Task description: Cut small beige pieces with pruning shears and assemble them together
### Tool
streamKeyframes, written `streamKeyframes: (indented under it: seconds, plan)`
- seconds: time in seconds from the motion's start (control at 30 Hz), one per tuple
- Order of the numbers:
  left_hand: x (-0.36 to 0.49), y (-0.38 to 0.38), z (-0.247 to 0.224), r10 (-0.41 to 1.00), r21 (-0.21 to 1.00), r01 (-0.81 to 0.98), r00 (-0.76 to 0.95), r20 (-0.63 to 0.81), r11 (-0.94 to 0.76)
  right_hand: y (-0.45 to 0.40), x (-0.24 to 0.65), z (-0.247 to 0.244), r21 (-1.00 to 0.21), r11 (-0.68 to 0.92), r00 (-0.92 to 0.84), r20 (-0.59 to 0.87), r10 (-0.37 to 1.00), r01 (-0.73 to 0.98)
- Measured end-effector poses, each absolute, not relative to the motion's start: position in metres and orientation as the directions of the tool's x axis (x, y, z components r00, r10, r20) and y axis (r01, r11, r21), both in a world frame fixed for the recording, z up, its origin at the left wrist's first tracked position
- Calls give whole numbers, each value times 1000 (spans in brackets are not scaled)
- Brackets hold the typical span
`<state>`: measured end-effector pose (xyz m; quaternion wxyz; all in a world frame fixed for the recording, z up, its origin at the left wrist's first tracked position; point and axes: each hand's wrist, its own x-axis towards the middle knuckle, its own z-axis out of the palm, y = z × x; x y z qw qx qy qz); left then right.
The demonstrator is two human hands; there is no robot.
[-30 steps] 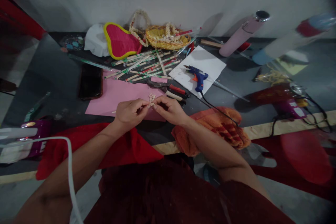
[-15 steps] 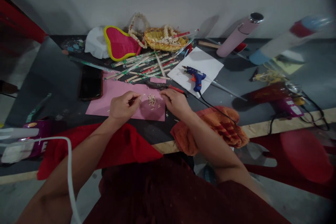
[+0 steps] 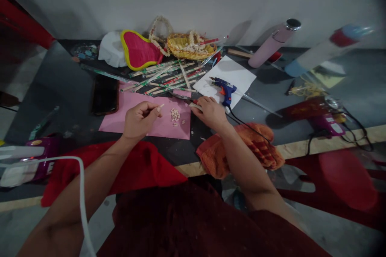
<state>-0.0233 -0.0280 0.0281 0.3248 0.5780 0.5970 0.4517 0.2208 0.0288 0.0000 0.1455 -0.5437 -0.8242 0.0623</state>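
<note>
The left hand (image 3: 141, 119) is positioned above the pink sheet (image 3: 135, 99), palm turned inward. Its fingers are together, the thumb and forefinger clamped on a small pale stick piece (image 3: 162, 105), which projects from the fingertips toward the pile of cut pieces (image 3: 175, 114). The pile lies on the right-hand part of the pink sheet, between the two hands; a few loose pieces lie just beside it.

The right hand (image 3: 211, 113) is located at the sheet's right edge. Its fingers are clamped on the handles of the hand cutter (image 3: 195, 106), with the tool's dark head pointing away from the person, toward the wrapped chopsticks (image 3: 185, 73). From where I stand, the position of the cutter's blades cannot be told.

Adjacent items on the dark surface (image 3: 72, 102): a phone (image 3: 105, 94) lies at the pink sheet's left edge. To the right, a blue glue gun (image 3: 227, 91) rests on a white sheet (image 3: 241, 71), its cord running toward the orange towel (image 3: 257, 140) beneath the right forearm. A yellow basket (image 3: 175, 51) stands near the wall, behind the chopsticks. A red cloth (image 3: 144, 164) lies along the near edge, under the left forearm.
</note>
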Motion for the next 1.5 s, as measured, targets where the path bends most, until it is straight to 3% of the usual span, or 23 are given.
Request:
streamKeyframes:
  seconds: [0.1,0.2,0.27,0.33,0.4,0.5,0.63,0.7,0.8,1.1,1.5]
  plan:
    - [-24,-28,28,986,933,355,-123,115,-65,31,221,5,-538,332,-245,228,942,775]
    - [-24,-27,26,988,958,282,-123,98,-60,29,220,12,-868,229,-144,184,972,441]
    - [-24,-26,24,989,971,231,-122,85,-55,26,218,15,-978,125,-210,89,974,167]
    - [-24,-25,23,989,982,186,-128,70,-46,22,215,16,-1000,9,-327,10,945,-4]
    - [-25,-25,22,989,988,148,-136,55,-35,19,213,15,-999,-11,-377,3,926,-36]
    - [-25,-25,23,988,994,106,-145,45,-29,17,212,15,-968,205,-391,136,911,142]
    - [-24,-26,26,983,998,19,-171,59,-57,15,212,14,-631,566,-503,303,810,531]
    - [-25,-25,27,976,994,-53,-201,80,-93,12,210,13,-476,622,-568,272,777,622]
    - [-26,-23,29,965,978,-161,-245,89,-131,7,206,15,-376,654,-639,183,747,657]
    - [-26,-23,29,971,982,-147,-221,85,-120,2,203,21,-284,674,-682,86,727,682]
    - [-27,-22,29,980,985,-145,-187,69,-97,1,205,24,-293,714,-730,72,680,636]
